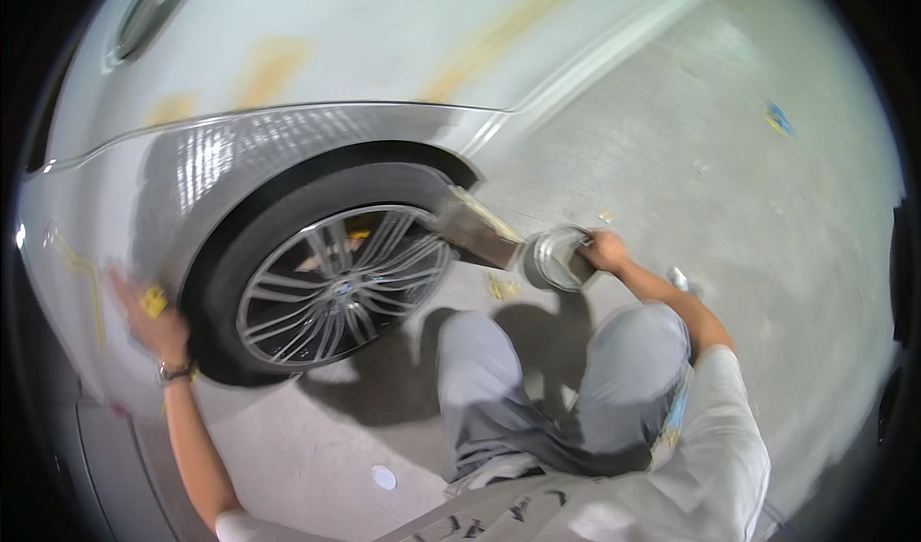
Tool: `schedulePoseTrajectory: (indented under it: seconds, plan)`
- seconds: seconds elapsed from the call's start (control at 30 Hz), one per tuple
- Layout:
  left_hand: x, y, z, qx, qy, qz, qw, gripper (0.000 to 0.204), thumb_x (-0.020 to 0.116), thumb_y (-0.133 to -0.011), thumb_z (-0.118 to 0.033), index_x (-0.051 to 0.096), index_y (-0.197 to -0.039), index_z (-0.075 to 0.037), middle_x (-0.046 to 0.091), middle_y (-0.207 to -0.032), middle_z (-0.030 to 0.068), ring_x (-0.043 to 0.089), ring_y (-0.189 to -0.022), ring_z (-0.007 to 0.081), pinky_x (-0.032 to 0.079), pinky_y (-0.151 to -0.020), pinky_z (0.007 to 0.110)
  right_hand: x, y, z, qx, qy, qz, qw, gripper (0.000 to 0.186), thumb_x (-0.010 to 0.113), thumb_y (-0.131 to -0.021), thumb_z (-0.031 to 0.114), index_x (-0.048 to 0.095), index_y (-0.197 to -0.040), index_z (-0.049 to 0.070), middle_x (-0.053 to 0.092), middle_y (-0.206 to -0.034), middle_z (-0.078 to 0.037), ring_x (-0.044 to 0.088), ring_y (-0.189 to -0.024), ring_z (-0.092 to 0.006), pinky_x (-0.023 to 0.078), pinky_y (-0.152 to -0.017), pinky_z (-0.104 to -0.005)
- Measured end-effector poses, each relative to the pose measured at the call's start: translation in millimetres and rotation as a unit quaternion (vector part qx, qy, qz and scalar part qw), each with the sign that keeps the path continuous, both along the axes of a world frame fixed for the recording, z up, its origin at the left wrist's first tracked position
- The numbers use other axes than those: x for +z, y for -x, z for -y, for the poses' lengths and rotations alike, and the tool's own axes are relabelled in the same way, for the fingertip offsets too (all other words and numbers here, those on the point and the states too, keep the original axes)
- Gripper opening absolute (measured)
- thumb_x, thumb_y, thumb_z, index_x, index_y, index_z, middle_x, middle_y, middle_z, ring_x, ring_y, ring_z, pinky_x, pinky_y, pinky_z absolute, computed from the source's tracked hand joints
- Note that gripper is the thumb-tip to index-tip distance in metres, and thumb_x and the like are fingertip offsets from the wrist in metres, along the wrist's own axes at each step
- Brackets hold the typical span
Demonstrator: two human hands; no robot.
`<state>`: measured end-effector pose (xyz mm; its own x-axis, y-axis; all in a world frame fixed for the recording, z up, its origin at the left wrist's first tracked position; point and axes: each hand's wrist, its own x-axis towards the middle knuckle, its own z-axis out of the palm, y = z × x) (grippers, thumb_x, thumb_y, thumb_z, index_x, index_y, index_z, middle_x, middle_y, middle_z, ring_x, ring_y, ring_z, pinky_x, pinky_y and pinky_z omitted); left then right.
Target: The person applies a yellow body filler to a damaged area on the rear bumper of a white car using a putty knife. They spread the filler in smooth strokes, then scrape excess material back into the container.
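Observation:
On the left, my left hand (158,326) reaches to the car's pale bumper (91,264), fingers stretched out along the panel and blurred by motion. A small yellow patch (153,300) shows on the hand; I cannot tell what it is. My right hand (606,251) is closed on the near side of a round metal can (554,259). A flat brownish-grey plate (480,233) with a pale yellow edge extends from the can towards the tire (230,283). Whether plate and can are joined is unclear.
Above the wheel (345,288) is the grey, glossy fender (216,168); tan filler patches (273,70) mark the white panel beyond. My bent knees (480,360) are close to the wheel. On the concrete floor lie a white disc (384,477), yellow scraps (501,286) and a blue-yellow scrap (779,119).

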<state>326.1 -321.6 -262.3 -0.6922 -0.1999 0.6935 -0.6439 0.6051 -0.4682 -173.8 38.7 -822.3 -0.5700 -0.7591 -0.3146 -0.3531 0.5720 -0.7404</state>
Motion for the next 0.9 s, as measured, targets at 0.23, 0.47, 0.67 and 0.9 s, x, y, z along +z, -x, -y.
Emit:
schedulePoseTrajectory:
  seconds: [0.23, 0.47, 0.67, 0.9]
  plan:
    - [-12, 166, -46, -0.025, -0.024, 0.224, 0.974, 0.092, 0.07, -0.091, -0.043, 0.031, -0.159, 0.005, 0.031, -0.167, 0.024, 0.027, -0.157, 0.039, 0.021, -0.129, 0.048, 57, 39, 33, 0.043, 0.047, -0.088, 0.994, 0.036, 0.074, -0.088, 0.023, 0.075, -0.116, 0.001, 0.075, -0.111, -0.023, 0.072, -0.1, -0.04, 0.057, -0.092, -0.0457]
    - [31, 188, -30, -0.115, 0.052, 0.482, 0.867, 0.09, 0.069, -0.088, -0.049, 0.037, -0.161, -0.008, 0.036, -0.169, 0.0015, 0.031, -0.156, 0.0174, 0.022, -0.131, 0.036, 157, 74, 50, 0.156, 0.003, -0.178, 0.972, 0.033, 0.072, -0.089, 0.02, 0.075, -0.117, 0.004, 0.073, -0.113, -0.021, 0.071, -0.101, -0.0405, 0.058, -0.09, -0.0463]
    - [69, 59, 1, -0.093, -0.168, 0.385, 0.902, 0.07, 0.066, -0.093, -0.043, 0.05, -0.154, -0.014, 0.044, -0.163, -0.0002, 0.039, -0.151, 0.0153, 0.028, -0.128, 0.036, 233, 47, -47, 0.166, -0.096, -0.093, 0.977, 0.028, 0.06, -0.096, 0.026, 0.077, -0.109, 0.009, 0.076, -0.092, -0.019, 0.073, -0.089, -0.0385, 0.058, -0.083, -0.0476]
    - [46, -153, -170, 0.283, -0.468, 0.205, 0.812, 0.073, 0.064, -0.097, -0.037, 0.045, -0.151, 0.007, 0.037, -0.164, 0.0238, 0.033, -0.153, 0.0401, 0.024, -0.128, 0.045, 363, 7, -287, 0.285, -0.384, -0.13, 0.868, 0.028, 0.059, -0.099, 0.026, 0.078, -0.107, 0.008, 0.079, -0.104, -0.009, 0.075, -0.096, -0.0271, 0.059, -0.087, -0.041]
